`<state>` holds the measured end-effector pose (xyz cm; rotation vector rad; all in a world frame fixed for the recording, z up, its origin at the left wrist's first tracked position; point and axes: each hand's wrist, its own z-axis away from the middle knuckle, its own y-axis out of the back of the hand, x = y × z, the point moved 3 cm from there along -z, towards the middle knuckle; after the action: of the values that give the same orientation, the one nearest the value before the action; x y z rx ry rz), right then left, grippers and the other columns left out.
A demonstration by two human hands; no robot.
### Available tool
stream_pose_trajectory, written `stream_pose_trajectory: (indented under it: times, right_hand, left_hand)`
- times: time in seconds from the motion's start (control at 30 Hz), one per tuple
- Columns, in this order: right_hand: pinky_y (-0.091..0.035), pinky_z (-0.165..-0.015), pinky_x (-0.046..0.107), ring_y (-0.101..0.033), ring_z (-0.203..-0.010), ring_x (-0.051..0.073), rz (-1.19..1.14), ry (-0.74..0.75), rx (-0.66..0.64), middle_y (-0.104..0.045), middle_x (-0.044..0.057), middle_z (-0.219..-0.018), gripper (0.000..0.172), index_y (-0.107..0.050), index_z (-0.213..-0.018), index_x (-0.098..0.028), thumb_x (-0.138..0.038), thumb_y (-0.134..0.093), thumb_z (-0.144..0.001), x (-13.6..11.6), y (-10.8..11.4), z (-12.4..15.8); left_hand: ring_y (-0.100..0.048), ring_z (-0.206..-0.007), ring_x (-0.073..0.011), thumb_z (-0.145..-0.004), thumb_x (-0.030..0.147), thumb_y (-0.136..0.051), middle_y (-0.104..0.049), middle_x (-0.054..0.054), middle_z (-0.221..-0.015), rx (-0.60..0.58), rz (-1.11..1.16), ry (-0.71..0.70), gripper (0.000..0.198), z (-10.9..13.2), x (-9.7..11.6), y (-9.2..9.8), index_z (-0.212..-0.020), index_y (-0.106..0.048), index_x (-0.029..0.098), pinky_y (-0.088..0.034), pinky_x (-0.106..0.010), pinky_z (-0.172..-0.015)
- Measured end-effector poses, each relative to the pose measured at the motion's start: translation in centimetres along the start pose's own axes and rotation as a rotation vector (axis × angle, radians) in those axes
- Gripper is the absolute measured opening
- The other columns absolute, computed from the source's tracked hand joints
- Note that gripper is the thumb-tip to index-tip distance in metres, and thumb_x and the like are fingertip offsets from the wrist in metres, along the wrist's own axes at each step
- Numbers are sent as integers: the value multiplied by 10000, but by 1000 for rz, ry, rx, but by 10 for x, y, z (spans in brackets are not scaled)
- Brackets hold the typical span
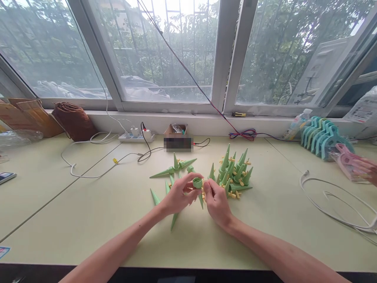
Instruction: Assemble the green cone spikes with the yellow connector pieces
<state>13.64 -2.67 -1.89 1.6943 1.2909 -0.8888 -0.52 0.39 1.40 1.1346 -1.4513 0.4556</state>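
Observation:
My left hand [182, 192] is closed around a light green plant-watering spike, gripping it by its hollow round collar [197, 182]. The collar's open end faces up toward me. Right beside it, my right hand [217, 198] is pinched shut with its fingertips close to the collar; whatever they hold is hidden. Small yellow pieces [204, 197] show just below those fingertips. Loose green spikes [161, 173] lie around and behind my left hand. To the right stands a dense group of green spikes [232, 169] with yellow valves, mostly points up.
Behind the spikes are a small cardboard box [176, 129] and a power strip [137, 137] with cables. At the right, another person's hand [366, 169] is by a pink hanger [347, 163], near teal hangers [322, 137]. A white cable [312, 200] lies coiled there.

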Motion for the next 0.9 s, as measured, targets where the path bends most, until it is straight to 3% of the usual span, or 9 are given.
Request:
stream_pose_trajectory:
  times: [0.23,0.5,0.7,0.9]
  right_hand:
    - [-247,-468,248,-271,-497,110,-5,-4,-3,-306,-62,-569,392,-340,-684,-226,-431,-368,-1016,-1,0,2]
    - [-261,-481,244,-281,-502,108,26,88,24,-321,-57,-575,365,-343,-676,-221,-350,-383,-1015,-9,1,5]
    - [-289,-499,245,-324,-507,110,28,123,13,-373,-46,-586,334,-421,-703,-208,-327,-391,-1014,-11,2,6]
    - [-270,-492,244,-291,-501,105,37,132,17,-344,-55,-581,345,-386,-694,-210,-322,-375,-1019,-8,1,6]
  left_hand:
    - [-535,-406,-91,-918,362,-610,-478,69,-569,-75,217,55,329,-2,-1,-1,-1192,-566,185,-443,-229,-458]
    - [-491,-409,-53,-842,432,-700,-546,35,-666,-113,451,238,377,-2,-1,-1,-1076,-589,158,-373,-167,-358]
    - [-410,-347,-9,-776,425,-774,-487,81,-614,-87,632,374,401,-2,-10,-3,-977,-531,177,-284,-133,-327]
    - [-436,-368,-20,-781,438,-764,-498,71,-642,-105,606,356,396,-2,-7,-3,-973,-534,179,-303,-142,-332]
